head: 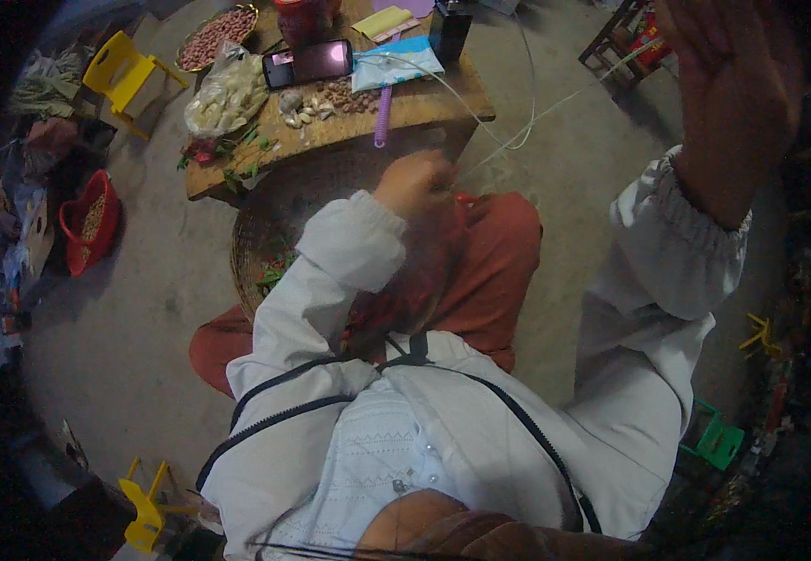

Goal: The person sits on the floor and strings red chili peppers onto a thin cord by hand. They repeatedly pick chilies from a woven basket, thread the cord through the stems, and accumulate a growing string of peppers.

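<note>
My left hand (pixel 416 184) is closed, a little blurred, above a round wicker basket (pixel 242 263) at my lap. A pale strand (pixel 559 105) runs nearly straight from this hand up to my raised right hand (pixel 738 105) at the upper right. The right hand's fingertips are cut off by the frame, so its hold on the strand is hidden. Beside the left hand, a small red thing (pixel 467 199) shows against my red-brown trousers (pixel 496 259); it looks like a chili pepper. Green stems and red chili peppers (pixel 278 270) lie in the basket, partly behind my left sleeve.
On the wooden table (pixel 475 98) lie a phone (pixel 307 63), a bag of pale peeled pieces (pixel 226 98), garlic (pixel 300 109) and a white-blue packet (pixel 398 63). A basket of peanuts (pixel 219 35) stands behind. Yellow chair (pixel 118 70) and red basket (pixel 93 224) are left.
</note>
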Tool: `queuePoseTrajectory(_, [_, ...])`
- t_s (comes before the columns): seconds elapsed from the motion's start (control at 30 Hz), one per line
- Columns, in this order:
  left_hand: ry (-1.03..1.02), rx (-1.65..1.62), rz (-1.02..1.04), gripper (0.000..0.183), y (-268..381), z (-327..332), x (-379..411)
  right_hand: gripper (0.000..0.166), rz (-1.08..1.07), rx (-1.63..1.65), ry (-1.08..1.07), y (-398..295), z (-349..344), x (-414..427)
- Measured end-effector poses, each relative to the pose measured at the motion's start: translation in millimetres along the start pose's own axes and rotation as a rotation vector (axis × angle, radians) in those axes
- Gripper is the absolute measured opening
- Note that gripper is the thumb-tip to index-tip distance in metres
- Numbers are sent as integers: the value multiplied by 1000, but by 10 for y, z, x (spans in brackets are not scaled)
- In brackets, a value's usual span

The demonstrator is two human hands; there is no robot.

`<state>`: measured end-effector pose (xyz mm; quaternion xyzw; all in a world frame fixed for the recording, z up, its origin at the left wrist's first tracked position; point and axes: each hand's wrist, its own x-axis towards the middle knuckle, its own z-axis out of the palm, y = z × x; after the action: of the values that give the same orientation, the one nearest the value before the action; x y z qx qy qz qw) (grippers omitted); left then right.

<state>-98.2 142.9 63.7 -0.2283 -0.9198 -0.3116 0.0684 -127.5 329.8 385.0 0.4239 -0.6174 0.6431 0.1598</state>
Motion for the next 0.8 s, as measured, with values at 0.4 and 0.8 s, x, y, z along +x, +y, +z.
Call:
queuePoseTrajectory(0.4, [75,-83,31,24,-203,192,-29,20,-159,-308,206,-50,28,-167])
queuePoseTrajectory(0.8, [456,-428,-521,27,-246,-841,-1252,34,199,-326,283,452,-1366,-819])
